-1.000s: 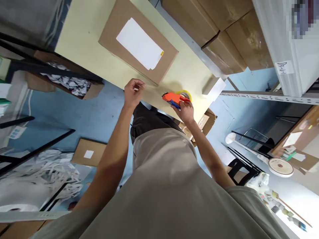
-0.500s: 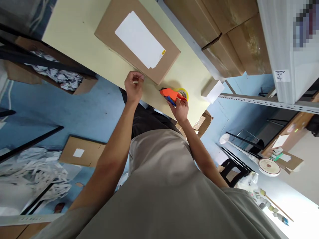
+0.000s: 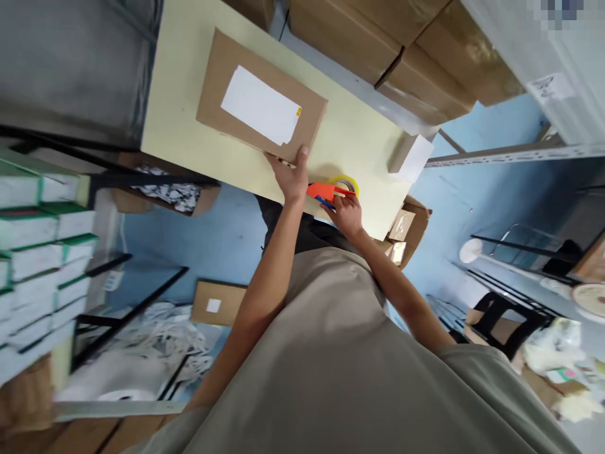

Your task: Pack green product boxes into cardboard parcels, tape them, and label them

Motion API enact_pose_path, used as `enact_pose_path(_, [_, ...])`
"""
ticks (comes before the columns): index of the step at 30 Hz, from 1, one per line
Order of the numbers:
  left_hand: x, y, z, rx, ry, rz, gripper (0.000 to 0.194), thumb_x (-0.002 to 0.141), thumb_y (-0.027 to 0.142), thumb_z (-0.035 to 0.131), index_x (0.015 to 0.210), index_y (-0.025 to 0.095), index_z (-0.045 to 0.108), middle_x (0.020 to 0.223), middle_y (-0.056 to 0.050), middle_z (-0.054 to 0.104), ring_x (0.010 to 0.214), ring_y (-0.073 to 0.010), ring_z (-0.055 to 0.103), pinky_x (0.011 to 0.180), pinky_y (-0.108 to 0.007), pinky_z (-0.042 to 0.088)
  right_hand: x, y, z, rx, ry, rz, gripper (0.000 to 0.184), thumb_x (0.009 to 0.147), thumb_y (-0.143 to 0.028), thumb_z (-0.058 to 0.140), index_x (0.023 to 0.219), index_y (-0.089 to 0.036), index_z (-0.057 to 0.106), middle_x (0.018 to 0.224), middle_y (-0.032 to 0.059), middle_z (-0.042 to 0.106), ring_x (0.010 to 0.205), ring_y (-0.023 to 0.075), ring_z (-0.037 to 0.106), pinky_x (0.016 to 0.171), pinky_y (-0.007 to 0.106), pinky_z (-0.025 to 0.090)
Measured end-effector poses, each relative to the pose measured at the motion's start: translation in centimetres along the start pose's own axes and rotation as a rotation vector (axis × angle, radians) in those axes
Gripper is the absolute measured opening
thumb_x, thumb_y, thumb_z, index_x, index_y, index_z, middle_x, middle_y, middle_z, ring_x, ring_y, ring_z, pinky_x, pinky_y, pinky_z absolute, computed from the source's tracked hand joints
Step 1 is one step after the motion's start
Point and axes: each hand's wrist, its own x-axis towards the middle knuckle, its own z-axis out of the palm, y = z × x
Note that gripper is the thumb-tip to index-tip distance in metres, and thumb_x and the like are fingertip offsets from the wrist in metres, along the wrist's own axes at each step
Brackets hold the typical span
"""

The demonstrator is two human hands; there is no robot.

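Observation:
On the pale yellow table (image 3: 184, 82) lies a closed cardboard box (image 3: 309, 113) with a large white label (image 3: 259, 104) on its top. My left hand (image 3: 290, 180) grips the box's near edge by the right corner, thumb on top, the other fingers along the side and partly hidden. Just right of it, my right hand (image 3: 347, 214) is closed around an orange tape dispenser (image 3: 321, 190) with blue parts. The dispenser carries a roll of tape (image 3: 352, 183) with a yellow rim and sits low over the table's front edge.
A small white box (image 3: 412, 157) stands at the table's right end. Large taped cartons (image 3: 340, 38) line the far side. An open carton (image 3: 416, 230) is below the right end, and another with crumpled paper (image 3: 172, 192) sits below the left. White-and-green boxes (image 3: 38, 252) are stacked far left.
My left hand has gone from a loose curl at the table edge to gripping the box near its corner. The box lies turned slightly. My right hand keeps the dispenser; the view has swung left.

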Motion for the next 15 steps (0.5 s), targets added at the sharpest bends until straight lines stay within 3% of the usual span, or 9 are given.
enact_pose_path(3, [0.5,1.6,-3.3,0.114,-0.005,0.002,0.090,0.098,0.076,0.078,0.169,0.030,0.047,0.166,-0.018,0.058,0.156,-0.0348,0.060,0.129,-0.053,0.053,0.0,-1.4,0.6,0.075,0.000,-0.052,0.050,0.119,-0.052,0.054,0.134,-0.008,0.072,0.122,0.0258,0.084,0.122,0.0374,0.078,0.126,0.052,0.043])
enact_pose_path(8, [0.4,5.3,-8.9,0.311,-0.248,0.018,0.104,0.091,0.083,0.079,0.173,0.030,0.045,0.170,-0.017,0.058,0.162,-0.0328,0.055,0.132,-0.047,0.049,0.4,-4.7,1.5,0.211,-0.011,-0.164,0.051,0.118,-0.049,0.056,0.133,-0.004,0.071,0.122,0.0300,0.084,0.119,0.0403,0.079,0.122,0.054,0.044])
enact_pose_path(12, [0.1,6.4,-9.6,0.450,-0.296,0.000,0.103,0.095,0.088,0.068,0.175,0.028,0.040,0.174,-0.018,0.055,0.161,-0.0285,0.056,0.133,-0.044,0.047,0.1,-6.3,2.0,0.288,0.008,-0.134,0.048,0.118,-0.048,0.058,0.132,-0.003,0.071,0.121,0.0305,0.084,0.118,0.0413,0.081,0.120,0.054,0.045])
enact_pose_path(15, [0.0,6.6,-9.2,0.536,-0.359,0.007,0.101,0.096,0.089,0.066,0.172,0.025,0.042,0.172,-0.019,0.056,0.160,-0.0258,0.057,0.133,-0.044,0.047,-1.7,-5.7,2.7,0.272,-0.016,-0.121,0.049,0.116,-0.045,0.062,0.136,-0.001,0.070,0.122,0.0310,0.084,0.118,0.0413,0.081,0.120,0.052,0.045])
